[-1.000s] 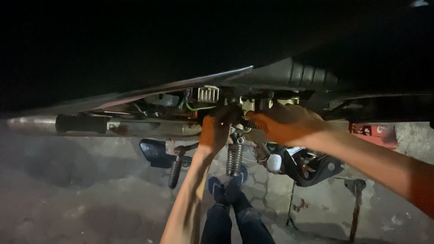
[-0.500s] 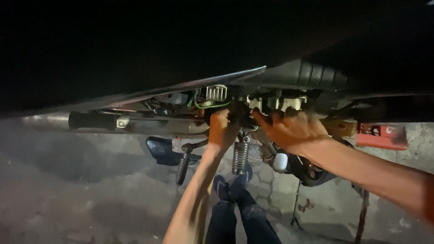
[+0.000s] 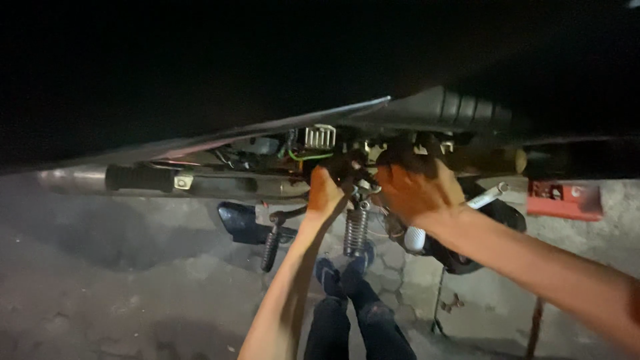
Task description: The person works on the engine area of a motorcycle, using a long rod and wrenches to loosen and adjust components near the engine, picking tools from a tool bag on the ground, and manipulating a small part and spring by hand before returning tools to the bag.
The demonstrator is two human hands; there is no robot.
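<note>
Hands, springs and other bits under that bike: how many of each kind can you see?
Hands: 2, left hand and right hand
Coil springs: 1, coil spring
Finned metal blocks: 1, finned block
Black footpegs: 1, footpeg
Red boxes: 1, red box
Total: 6

left hand [image 3: 325,193]: arm stretched straight ahead, fingers curled, grip unclear | right hand [image 3: 419,193]: forearm entering from the lower right, back of hand facing camera, fingers bent forward | hands near, apart
</note>
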